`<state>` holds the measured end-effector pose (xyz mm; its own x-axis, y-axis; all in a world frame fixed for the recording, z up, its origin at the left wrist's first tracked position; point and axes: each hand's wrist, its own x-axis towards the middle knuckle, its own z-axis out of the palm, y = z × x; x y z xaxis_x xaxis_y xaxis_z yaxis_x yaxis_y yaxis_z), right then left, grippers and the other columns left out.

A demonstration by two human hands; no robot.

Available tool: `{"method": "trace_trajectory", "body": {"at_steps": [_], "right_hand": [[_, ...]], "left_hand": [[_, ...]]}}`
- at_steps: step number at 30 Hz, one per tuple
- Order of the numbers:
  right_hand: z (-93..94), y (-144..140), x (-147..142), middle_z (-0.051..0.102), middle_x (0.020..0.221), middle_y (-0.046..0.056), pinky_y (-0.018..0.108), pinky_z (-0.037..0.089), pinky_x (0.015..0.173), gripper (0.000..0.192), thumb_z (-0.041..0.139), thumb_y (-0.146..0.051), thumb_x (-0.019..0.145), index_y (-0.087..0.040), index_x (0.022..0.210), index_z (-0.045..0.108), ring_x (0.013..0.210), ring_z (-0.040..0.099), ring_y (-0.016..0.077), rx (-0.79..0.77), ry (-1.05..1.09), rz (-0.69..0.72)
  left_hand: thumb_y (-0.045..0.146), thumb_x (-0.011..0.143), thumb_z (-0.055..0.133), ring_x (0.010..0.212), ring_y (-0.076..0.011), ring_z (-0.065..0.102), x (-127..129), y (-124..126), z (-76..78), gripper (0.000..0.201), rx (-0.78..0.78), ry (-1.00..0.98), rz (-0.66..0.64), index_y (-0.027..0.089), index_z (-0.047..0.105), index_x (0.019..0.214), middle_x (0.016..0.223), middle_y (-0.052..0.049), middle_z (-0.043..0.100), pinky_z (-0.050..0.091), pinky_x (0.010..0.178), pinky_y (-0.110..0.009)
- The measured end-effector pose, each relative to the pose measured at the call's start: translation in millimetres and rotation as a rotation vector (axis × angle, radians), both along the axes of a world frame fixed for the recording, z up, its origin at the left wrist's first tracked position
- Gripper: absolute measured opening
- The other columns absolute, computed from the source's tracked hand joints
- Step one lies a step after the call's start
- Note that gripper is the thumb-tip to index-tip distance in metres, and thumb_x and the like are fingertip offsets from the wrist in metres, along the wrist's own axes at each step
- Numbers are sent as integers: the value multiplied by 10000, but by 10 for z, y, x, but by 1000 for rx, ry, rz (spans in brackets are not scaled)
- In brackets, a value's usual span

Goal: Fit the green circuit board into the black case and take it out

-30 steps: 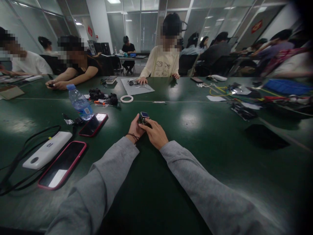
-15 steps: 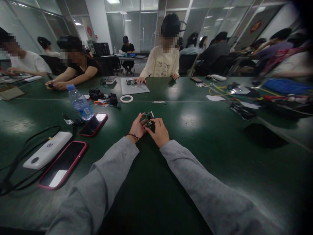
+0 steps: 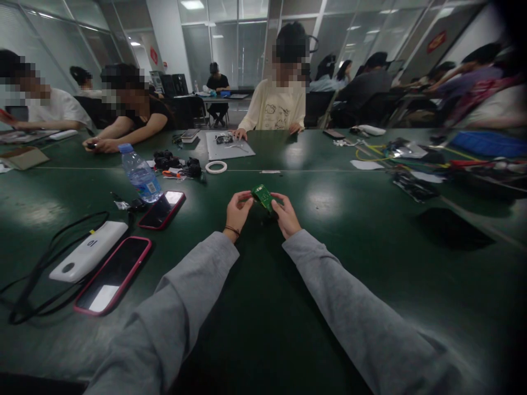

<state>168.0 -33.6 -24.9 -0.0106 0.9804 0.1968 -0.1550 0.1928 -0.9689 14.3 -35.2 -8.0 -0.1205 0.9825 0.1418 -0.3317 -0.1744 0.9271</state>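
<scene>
An office-like workshop, this: glass walls [image 3: 201,55] at the back, people [image 3: 280,107] along a long green surface [image 3: 349,219], wires [image 3: 373,154] strewn across, and there's a circuit board [image 3: 262,197]!

- The board [image 3: 262,198] is between the left hand [image 3: 239,212] and the right hand [image 3: 287,215].
- Left of the hands, the near phone [image 3: 123,265] and far phone [image 3: 157,214] lie on the table [image 3: 354,203].
- The power bank [image 3: 93,248] is just left of the near phone.
- The bottle [image 3: 141,174] is behind the far phone.
- The ring [image 3: 216,171] is behind the hands, toward the left.
</scene>
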Motion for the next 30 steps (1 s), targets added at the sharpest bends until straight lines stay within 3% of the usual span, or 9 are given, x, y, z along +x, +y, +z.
{"method": "trace_trajectory", "body": {"at_steps": [4, 11, 14, 17, 19, 23, 30], "right_hand": [[122, -28, 64, 627, 953, 16, 374, 526, 755, 413, 661, -424, 724, -261, 1063, 489, 834, 628, 198, -120, 227, 121], [215, -89, 210, 649, 1010, 56, 455, 495, 876, 312, 553, -392, 827, -241, 1099, 521, 941, 629, 217, -255, 303, 339], [222, -111, 199, 660, 1003, 67, 470, 496, 881, 297, 530, -405, 856, -226, 1093, 534, 930, 638, 222, -307, 295, 423], [220, -113, 164, 670, 946, 98, 437, 521, 853, 410, 482, -535, 871, -185, 1070, 558, 886, 653, 224, -350, 268, 498], [206, -105, 141, 669, 922, 91, 397, 536, 836, 429, 558, -546, 831, -178, 1050, 563, 867, 657, 210, -318, 280, 478], [161, -88, 117, 663, 898, 50, 357, 562, 781, 410, 791, -311, 676, -185, 982, 549, 822, 662, 190, -242, 295, 388], [193, -135, 200, 662, 853, 78, 288, 578, 693, 390, 792, -316, 671, -143, 954, 587, 788, 661, 187, -257, 237, 343]], "left_hand": [[262, 646, 755, 929, -150, 597, -56, 106, -85, 442, -34, -4, 107, 194, 586, 1048, 1104, -75, 609, 454, 862, -291], [206, 657, 741, 944, -158, 612, 28, 99, -59, 363, -26, -66, -177, 144, 620, 994, 1020, -85, 661, 420, 938, -330], [222, 642, 755, 853, -160, 630, 34, 74, -46, 387, -29, -15, -185, 149, 627, 1000, 892, -66, 684, 431, 906, -340], [259, 617, 775, 771, -160, 630, 10, 68, -48, 440, -24, 52, -143, 158, 626, 1019, 797, -50, 679, 443, 861, -340], [267, 608, 780, 762, -159, 627, -2, 65, -50, 456, -5, 75, -145, 164, 625, 1024, 800, -52, 679, 446, 841, -334], [289, 611, 777, 774, -160, 624, -6, 44, -45, 478, 47, 146, -185, 172, 608, 1042, 816, -57, 676, 460, 805, -321], [325, 648, 749, 743, -142, 614, -6, 2, -20, 463, 87, 197, -244, 174, 595, 1057, 814, -49, 665, 460, 772, -308]]}}
